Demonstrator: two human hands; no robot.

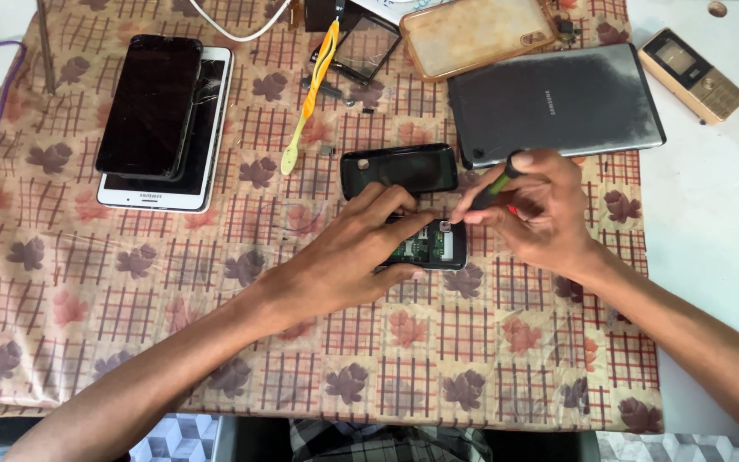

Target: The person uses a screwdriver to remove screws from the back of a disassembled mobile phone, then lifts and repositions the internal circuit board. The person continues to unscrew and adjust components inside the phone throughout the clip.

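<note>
I am pinning a small opened phone (428, 246) flat against the patterned cloth (130, 342) near the middle of the table, my left hand (348, 257) spread over its near half with fingers curled down on it and the thumb against its near edge, so the body is not sliding under the tool. My right hand (540, 210) is closed in a pinch around a green-handled screwdriver (496, 184), holding it low on the shaft like a pen, which is giving me fine control; the tip is coming down at the phone's far right corner, though my fingers are hiding the exact contact.

The phone is lying face down with its back off. Inside I am seeing a green circuit board with small metal parts, framed by a dark casing. Its black back cover (399, 168) is lying just beyond it, hollow side up, close enough to stay within reach.

Further toward the far edge a grey tablet (558, 103) is resting face down, with a clear yellowed case (476, 32) beside it. Toward the far left corner a dark phone (151, 103) is stacked on a white tablet (203, 158). A yellow pry tool (311, 94) is lying between those and the cover, and a gold keypad phone (693, 73) is sitting on the bare table off the cloth's far right corner.
</note>
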